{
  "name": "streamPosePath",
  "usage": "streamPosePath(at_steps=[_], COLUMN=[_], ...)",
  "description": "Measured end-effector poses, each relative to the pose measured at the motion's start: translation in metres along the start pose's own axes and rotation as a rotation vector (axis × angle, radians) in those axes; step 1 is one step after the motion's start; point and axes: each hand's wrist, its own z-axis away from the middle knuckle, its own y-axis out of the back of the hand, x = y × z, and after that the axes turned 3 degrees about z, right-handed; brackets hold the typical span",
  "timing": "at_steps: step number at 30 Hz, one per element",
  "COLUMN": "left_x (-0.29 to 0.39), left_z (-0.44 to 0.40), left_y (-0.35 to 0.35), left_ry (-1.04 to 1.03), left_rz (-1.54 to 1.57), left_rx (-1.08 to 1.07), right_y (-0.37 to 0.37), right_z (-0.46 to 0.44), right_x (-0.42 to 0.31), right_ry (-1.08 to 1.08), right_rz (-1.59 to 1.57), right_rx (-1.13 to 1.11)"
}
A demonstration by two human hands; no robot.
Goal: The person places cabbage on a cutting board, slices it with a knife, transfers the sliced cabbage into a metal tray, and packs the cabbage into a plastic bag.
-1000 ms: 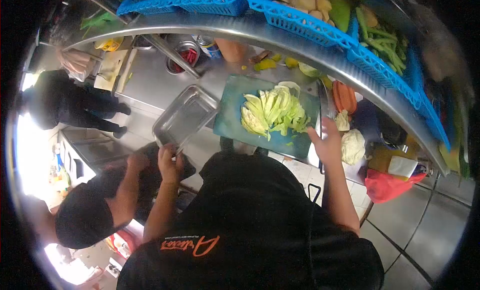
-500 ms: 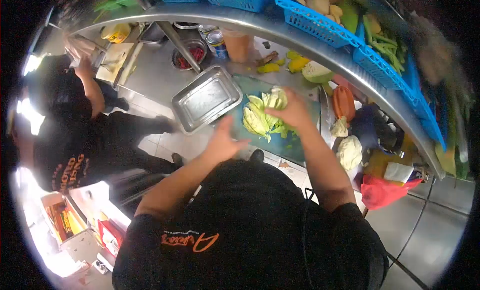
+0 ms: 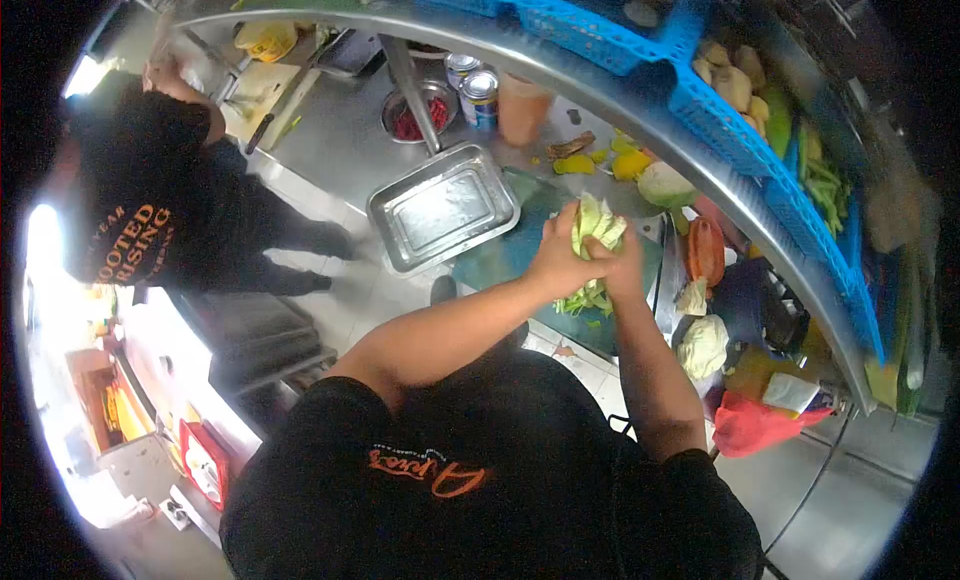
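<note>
A bunch of sliced pale green cabbage is gathered between my two hands above a green cutting board. My left hand wraps it from the left. On the other side my right hand closes round it, the thumbs meeting near the bottom. Small green shreds show on the board below my hands. Just left of the board stands a rectangular metal tray, its inside wet-looking and shiny.
A cut cabbage half and yellow pieces lie behind the board. Cans, a bowl of red strips and an orange-brown container stand farther back. Blue baskets line the shelf overhead. A co-worker stands at left.
My left hand has moved from beside the tray to the cabbage and closed on it. Both hands now squeeze the slices together, lifted off the board. The co-worker has shifted.
</note>
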Motion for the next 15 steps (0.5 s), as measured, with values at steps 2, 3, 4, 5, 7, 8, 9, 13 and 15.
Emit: streamPosePath(at_steps=[2,3,4,5,7,8,9,13,15], left_x=[0.027,0.023,0.02,0.017,0.023,0.031,0.036,-0.011,-0.068], left_z=[0.012,0.013,0.011,0.009,0.012,0.018,0.024,0.022,0.014], left_y=[0.016,0.024,0.035,0.048,0.083,0.101,0.117,0.162,0.185], left_ry=[-0.032,-0.084,-0.14,-0.199,-0.316,-0.28,-0.245,-0.069,0.115], left_rz=[0.002,0.027,0.052,0.076,0.32,0.391,0.461,0.495,0.159], left_rx=[0.086,0.135,0.182,0.229,0.258,0.283,0.307,0.392,0.428], right_y=[-0.008,-0.012,-0.017,-0.027,-0.059,-0.076,-0.094,-0.169,-0.191], right_z=[-0.009,-0.014,-0.018,-0.023,-0.035,-0.041,-0.048,-0.08,-0.077], right_x=[-0.013,-0.038,-0.068,-0.088,-0.106,-0.113,-0.117,-0.098,-0.077], right_ry=[0.028,0.06,0.095,0.131,0.155,0.166,0.197,0.306,0.334], right_rz=[-0.074,-0.001,0.072,0.146,-0.007,-0.086,-0.04,0.157,0.258], right_rx=[-0.021,-0.045,-0.064,-0.081,-0.198,-0.257,-0.298,-0.445,-0.496])
